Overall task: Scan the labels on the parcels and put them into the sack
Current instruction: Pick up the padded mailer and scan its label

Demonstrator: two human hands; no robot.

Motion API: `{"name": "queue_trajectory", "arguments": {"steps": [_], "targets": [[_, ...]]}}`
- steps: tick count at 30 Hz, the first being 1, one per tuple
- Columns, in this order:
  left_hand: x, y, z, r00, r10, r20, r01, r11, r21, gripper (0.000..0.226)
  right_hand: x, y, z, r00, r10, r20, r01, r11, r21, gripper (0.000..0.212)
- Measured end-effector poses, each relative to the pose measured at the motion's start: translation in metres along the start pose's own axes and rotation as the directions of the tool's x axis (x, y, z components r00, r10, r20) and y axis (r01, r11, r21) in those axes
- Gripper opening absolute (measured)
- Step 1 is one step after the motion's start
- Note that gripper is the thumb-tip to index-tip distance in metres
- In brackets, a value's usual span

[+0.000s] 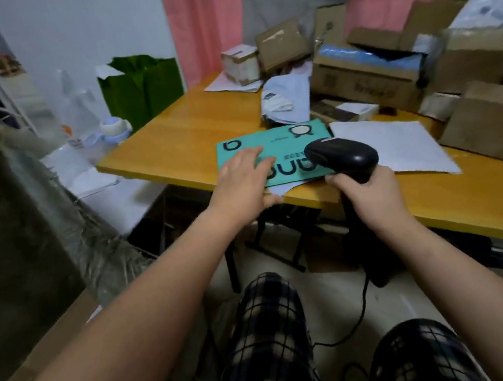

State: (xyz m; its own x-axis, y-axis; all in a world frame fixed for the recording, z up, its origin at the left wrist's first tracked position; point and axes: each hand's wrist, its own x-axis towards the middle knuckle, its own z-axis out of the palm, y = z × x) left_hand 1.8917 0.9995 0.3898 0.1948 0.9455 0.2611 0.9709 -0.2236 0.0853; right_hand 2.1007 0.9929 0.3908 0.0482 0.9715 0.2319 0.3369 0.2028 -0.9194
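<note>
Left hand (pixel 247 178): my fingers lie straight and flat on the near-left part of the teal parcel (pixel 282 140), and the thumb sits at the near edge of the table (pixel 178 136). The hand is released, pressing down and not clasping.

Right hand (pixel 370 196): clenched round the handle of the black scanner (pixel 342 155). The scanner's head is over the near-right corner of the teal parcel. Whether it touches the parcel cannot be told. A black cable (pixel 364 303) runs down from the handle towards the floor.

Teal parcel: flat on the table at its near edge, printed side up. It rests partly on a white sheet (pixel 398 143) that extends to the right.

Other parcels: a crumpled white mailer (pixel 287 98) lies just beyond the teal parcel. Stacked cardboard boxes (pixel 366 77) occupy the far right of the table, and a closed brown box (pixel 494 130) sits right of the white sheet.

Sack (pixel 22 222): a grey-green woven sack stands at the left, apart from the table. A green bag (pixel 142 89) stands at the far left, against the wall.
</note>
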Motion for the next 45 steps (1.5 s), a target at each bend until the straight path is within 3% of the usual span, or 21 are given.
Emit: {"name": "queue_trajectory", "arguments": {"steps": [3,6,10,12,15,17,20,26,30,33,37,41,45], "targets": [[0.018,-0.011,-0.002,0.972,0.056,0.226,-0.098,0.979,0.178,0.083,-0.001,0.004,-0.006,0.997,0.067,0.037,-0.072,0.986,0.153,0.011],[0.022,-0.023,-0.008,0.96,0.074,0.27,-0.127,0.974,0.187,0.072,0.001,0.003,-0.009,0.992,0.11,0.06,-0.119,0.977,0.175,0.006],[0.021,-0.035,-0.023,0.948,0.094,0.303,-0.129,0.987,0.097,0.048,0.002,0.003,-0.01,0.988,0.12,0.096,-0.136,0.973,0.189,0.014],[0.017,-0.039,-0.029,0.981,0.059,0.185,-0.056,0.998,-0.022,0.037,0.002,0.005,-0.01,0.991,0.099,0.091,-0.115,0.975,0.191,0.015],[0.012,-0.039,-0.038,0.983,-0.088,-0.164,0.055,0.98,-0.193,0.026,0.0,0.008,-0.009,0.996,0.065,0.058,-0.076,0.971,0.228,0.008],[0.009,-0.036,-0.043,0.942,-0.085,-0.324,0.008,0.973,-0.23,0.02,-0.001,0.01,-0.008,0.998,0.047,0.033,-0.054,0.969,0.243,0.005],[0.009,-0.032,-0.05,0.908,-0.042,-0.417,-0.041,0.981,-0.188,0.017,-0.001,0.013,-0.007,0.999,0.034,0.031,-0.04,0.97,0.239,0.007],[0.016,-0.026,-0.072,0.865,-0.091,-0.493,0.009,0.986,-0.168,0.028,-0.001,0.014,-0.006,0.999,0.038,0.007,-0.038,0.965,0.261,0.01],[0.017,-0.019,-0.082,0.85,-0.017,-0.526,-0.056,0.991,-0.123,0.029,-0.003,0.013,-0.005,0.999,0.042,-0.012,-0.037,0.963,0.266,0.012],[0.019,-0.02,-0.084,0.84,-0.044,-0.541,-0.025,0.993,-0.119,0.029,-0.005,0.012,-0.005,0.999,0.039,-0.031,-0.029,0.964,0.266,0.012],[0.02,-0.018,-0.085,0.809,-0.192,-0.555,0.004,0.947,-0.321,0.023,-0.004,0.006,-0.007,0.999,0.035,-0.027,-0.027,0.963,0.269,0.018],[0.024,-0.01,-0.086,0.83,-0.304,-0.467,0.036,0.865,-0.5,0.02,-0.001,-0.007,-0.013,0.996,0.036,-0.082,-0.004,0.932,0.361,0.009],[0.021,-0.003,-0.087,0.804,-0.431,-0.411,0.045,0.733,-0.679,0.021,0.001,-0.02,-0.021,0.999,0.032,-0.039,-0.007,0.848,0.53,0.029]]}}
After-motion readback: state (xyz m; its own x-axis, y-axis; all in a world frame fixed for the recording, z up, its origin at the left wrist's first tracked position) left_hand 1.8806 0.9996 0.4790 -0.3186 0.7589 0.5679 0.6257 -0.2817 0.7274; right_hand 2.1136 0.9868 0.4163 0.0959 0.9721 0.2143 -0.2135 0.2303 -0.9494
